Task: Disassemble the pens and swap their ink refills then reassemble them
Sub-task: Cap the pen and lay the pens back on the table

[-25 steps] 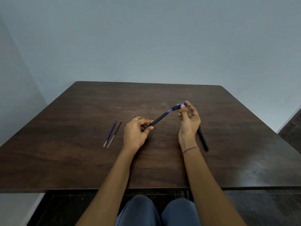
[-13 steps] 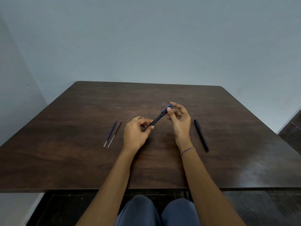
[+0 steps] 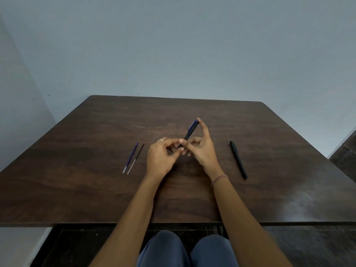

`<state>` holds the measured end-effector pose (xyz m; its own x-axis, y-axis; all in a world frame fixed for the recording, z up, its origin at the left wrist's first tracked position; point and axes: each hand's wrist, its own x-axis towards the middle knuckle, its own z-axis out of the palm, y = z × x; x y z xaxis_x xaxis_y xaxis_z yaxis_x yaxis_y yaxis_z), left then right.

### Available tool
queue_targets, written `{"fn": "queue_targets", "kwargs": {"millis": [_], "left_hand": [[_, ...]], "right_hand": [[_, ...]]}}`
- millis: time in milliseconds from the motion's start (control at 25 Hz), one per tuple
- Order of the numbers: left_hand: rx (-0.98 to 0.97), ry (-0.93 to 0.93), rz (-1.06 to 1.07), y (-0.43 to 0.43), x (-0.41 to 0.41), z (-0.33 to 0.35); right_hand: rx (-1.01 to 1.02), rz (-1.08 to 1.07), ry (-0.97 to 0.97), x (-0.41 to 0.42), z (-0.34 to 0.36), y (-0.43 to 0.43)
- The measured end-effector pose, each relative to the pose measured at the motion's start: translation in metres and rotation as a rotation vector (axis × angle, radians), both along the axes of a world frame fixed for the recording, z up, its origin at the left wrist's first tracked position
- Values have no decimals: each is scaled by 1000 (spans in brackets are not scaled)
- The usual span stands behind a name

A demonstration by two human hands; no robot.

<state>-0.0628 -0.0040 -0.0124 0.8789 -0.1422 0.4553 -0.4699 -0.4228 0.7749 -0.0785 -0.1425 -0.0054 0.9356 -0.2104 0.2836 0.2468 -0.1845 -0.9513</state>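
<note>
A black plastic pen with a blue clip (image 3: 189, 132) is held tilted above the dark wooden counter (image 3: 96, 189), pinched low by fingers of left hand (image 3: 161, 157) and right hand (image 3: 202, 151) (forefinger at its cap); two thin refills (image 3: 130, 157) are laid leftward.

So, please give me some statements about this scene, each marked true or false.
1. Both the left hand and the right hand hold the blue-clip pen. True.
2. The blue refill and the dark refill lie right of the hands. False: they lie side by side on the table, left of the left hand.
3. The black pen lies on the table, touching neither hand. True.
4. The bracelet is on the left wrist. False: it is on the right wrist.
</note>
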Motion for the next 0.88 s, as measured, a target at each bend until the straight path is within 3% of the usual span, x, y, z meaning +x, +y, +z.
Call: {"fn": "queue_targets", "kwargs": {"millis": [400, 880], "left_hand": [[-337, 379, -361, -3, -14, 13], [-62, 330, -411, -5, -15, 8]], "right_hand": [[467, -167, 70, 10, 3, -17], [218, -106, 138, 5, 2, -15]]}}
